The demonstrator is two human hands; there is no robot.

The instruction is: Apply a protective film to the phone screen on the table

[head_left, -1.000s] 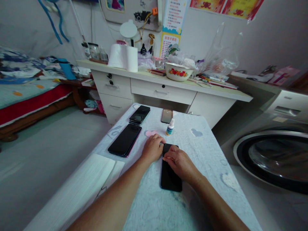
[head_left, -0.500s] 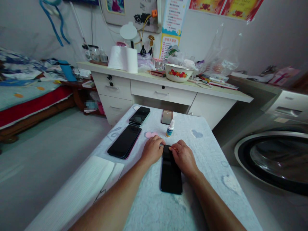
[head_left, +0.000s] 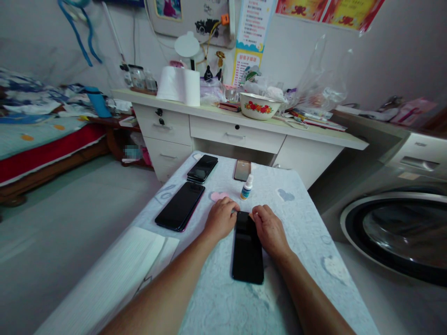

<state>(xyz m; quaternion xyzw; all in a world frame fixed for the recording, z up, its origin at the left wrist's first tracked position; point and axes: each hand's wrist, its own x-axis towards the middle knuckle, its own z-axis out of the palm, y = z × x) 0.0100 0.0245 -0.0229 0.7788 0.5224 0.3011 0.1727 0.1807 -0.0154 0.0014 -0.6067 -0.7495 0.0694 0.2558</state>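
A black smartphone (head_left: 247, 256) lies screen up on the cloth-covered table, its long side pointing away from me. My left hand (head_left: 222, 217) is closed at its top left corner, fingertips pressed together against the edge. At the top right corner, my right hand (head_left: 269, 229) is also closed, with thumb and fingers on the edge; whether something small sits between its fingertips I cannot make out. Just beyond the hands stands a small white-capped bottle (head_left: 246, 187) with a blue and yellow label. Behind it lies a brownish phone or phone case (head_left: 242, 170).
Left on the table are a large dark phone (head_left: 179, 207) and a small stack of phones (head_left: 202, 168). A folded whitish cloth (head_left: 115, 274) covers the near left edge. A white desk (head_left: 237, 135) stands behind, a washing machine (head_left: 401, 195) at right.
My right hand's fingertips have shifted slightly right, from over the screen to the phone's top right edge. The left hand stays at the top left corner.
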